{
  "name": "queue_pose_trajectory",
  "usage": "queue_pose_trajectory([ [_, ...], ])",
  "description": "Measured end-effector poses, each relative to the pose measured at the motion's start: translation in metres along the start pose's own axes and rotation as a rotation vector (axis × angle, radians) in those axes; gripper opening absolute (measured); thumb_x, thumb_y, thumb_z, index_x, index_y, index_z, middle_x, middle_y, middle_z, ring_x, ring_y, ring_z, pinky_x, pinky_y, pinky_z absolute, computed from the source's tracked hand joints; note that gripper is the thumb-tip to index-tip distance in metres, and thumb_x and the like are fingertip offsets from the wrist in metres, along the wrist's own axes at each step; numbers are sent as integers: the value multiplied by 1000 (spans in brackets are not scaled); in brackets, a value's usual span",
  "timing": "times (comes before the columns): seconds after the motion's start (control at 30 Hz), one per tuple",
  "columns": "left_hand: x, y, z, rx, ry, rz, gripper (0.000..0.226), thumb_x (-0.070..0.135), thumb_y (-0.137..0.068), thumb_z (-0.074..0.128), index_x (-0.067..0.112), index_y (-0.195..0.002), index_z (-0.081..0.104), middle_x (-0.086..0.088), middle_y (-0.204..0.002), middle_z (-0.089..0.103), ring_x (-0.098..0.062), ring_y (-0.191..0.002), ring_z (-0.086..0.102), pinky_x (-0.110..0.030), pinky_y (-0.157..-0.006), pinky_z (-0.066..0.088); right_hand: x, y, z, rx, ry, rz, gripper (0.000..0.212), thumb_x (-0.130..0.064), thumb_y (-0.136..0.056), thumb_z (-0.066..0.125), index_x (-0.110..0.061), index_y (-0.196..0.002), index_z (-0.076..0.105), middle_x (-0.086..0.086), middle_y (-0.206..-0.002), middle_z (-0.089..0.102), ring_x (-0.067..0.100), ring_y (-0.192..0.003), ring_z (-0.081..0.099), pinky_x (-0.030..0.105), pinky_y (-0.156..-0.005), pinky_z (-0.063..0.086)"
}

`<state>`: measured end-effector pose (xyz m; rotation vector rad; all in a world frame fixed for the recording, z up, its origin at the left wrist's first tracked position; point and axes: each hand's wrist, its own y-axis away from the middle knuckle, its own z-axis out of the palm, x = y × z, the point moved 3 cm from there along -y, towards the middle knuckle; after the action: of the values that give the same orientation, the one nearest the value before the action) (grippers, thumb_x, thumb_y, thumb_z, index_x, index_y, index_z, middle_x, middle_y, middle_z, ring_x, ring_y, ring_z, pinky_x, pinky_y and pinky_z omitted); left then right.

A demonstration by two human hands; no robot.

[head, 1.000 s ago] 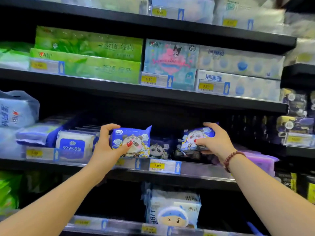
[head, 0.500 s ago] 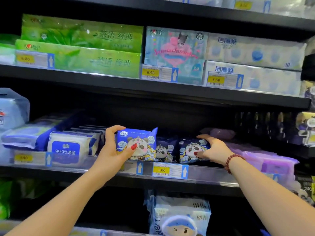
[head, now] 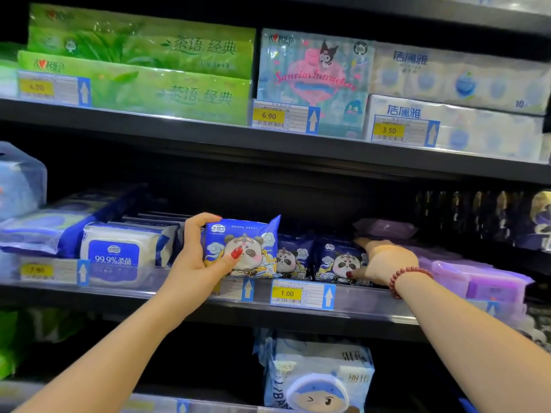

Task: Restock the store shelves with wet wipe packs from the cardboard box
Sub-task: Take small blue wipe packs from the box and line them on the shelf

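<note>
Our left hand (head: pixel 193 263) pinches a blue panda-print plastic wipe pack (head: pixel 243 247) upright; our right hand (head: pixel 387 260), fingers straight, presses a shelved pack (head: pixel 335 260).

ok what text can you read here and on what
"6.90": upper middle tag
"3.50": upper right tag
"1.00": middle shelf tag
"99.9%杀菌": white wipe pack
"茶语 经典": green tissue pack
"洁澜雅": white tissue pack
"Sanriocharacters": pink pack
Too blurred: left tags, small print on held panda pack.
</note>
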<state>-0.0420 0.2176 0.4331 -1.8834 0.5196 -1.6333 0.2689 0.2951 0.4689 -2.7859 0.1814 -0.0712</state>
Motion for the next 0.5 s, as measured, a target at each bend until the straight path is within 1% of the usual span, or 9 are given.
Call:
queue_pose_trajectory([
  [0.07,-1,-1,0,-3,-13,2,47,24,-79,66,50,-102,34,26,-106,44,17,-90,57,-12,-52,51,-7,7,-13,148,132,45,76,-60,-82,61,-31,-145,31,4,-131,55,24,-115,57,30,-76,47],
  [0.1,-1,-1,1,-5,-17,-1,48,22,-81,66,49,-103,34,26,-105,45,17,-90,58,-12,-53,52,-14,11,-19,218,164,46,71,-60,-83,59,-31,-143,35,5,-127,57,24,-112,58,30,-72,45],
  [0.13,-1,-1,1,-5,-20,-5,48,21,-82,67,49,-103,34,25,-105,45,17,-89,58,-12,-53,52,-22,14,-24,270,124,22,68,-60,-83,58,-30,-141,38,6,-125,58,24,-110,59,30,-71,45],
  [0.17,-1,-1,1,-2,-22,-9,48,19,-83,66,48,-104,34,25,-104,44,20,-87,57,-12,-52,51,-31,16,-29,276,-5,-28,67,-61,-83,58,-29,-139,41,5,-126,58,23,-109,59,29,-74,47],
  [0.23,1,-1,1,8,-28,-10,49,17,-85,66,43,-110,33,25,-103,43,26,-83,54,-10,-50,49,-57,22,-35,130,-514,-179,68,-58,-81,64,-29,-139,43,3,-126,56,20,-108,59,25,-75,51],
  [0.27,1,-1,1,10,-28,-9,49,16,-86,66,39,-114,33,24,-103,43,27,-82,53,-10,-50,49,-73,28,-37,-1,-776,-256,70,-54,-80,67,-31,-140,40,2,-123,55,18,-107,58,23,-71,53],
  [0.3,2,-1,1,7,-27,-7,50,15,-85,66,36,-116,33,24,-103,43,28,-82,53,-10,-50,49,-89,36,-40,-115,-944,-331,73,-49,-79,70,-37,-142,36,1,-122,54,16,-106,58,22,-67,55],
  [0.4,5,-1,0,-22,-27,-1,51,16,-85,67,35,-118,33,20,-106,45,25,-85,55,-10,-52,50,-125,51,-44,-280,-1063,-517,81,-30,-78,78,-47,-141,31,-2,-118,55,12,-105,60,22,-65,57],
  [0.5,9,0,-5,-34,-37,12,54,16,-85,69,37,-119,32,20,-108,45,19,-90,57,-10,-55,50,-148,56,-43,-332,-1099,-631,73,-18,-78,78,-35,-138,41,-3,-119,58,8,-98,65,18,-67,55],
])
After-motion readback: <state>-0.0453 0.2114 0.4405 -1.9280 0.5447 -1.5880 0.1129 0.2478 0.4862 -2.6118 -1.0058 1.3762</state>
